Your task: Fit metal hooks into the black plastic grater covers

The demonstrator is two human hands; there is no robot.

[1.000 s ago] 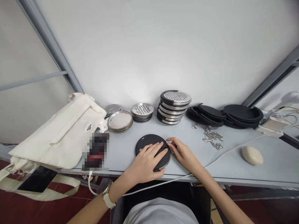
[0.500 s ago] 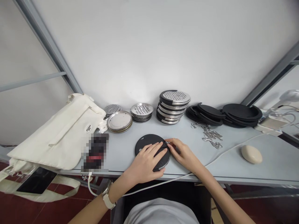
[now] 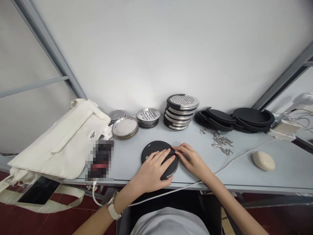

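A round black disc-shaped piece with a thin metallic edge lies on the table in front of me. My left hand rests across it with the fingers stretched out, covering much of its surface. At the disc's right edge, my right hand pinches a small metal clasp between thumb and fingertips. Most of the clasp is hidden by the fingers. More small metal clasps lie in a loose pile to the right.
Along the wall stand a stack of metal grater discs with black rims, grater plates, flat metal discs and black round covers. A white bag, phone, cream mouse and white cable surround the work area.
My right hand's fingers have shifted slightly at the disc's edge, hiding more of the clasp. My left hand and the disc have stayed in place.
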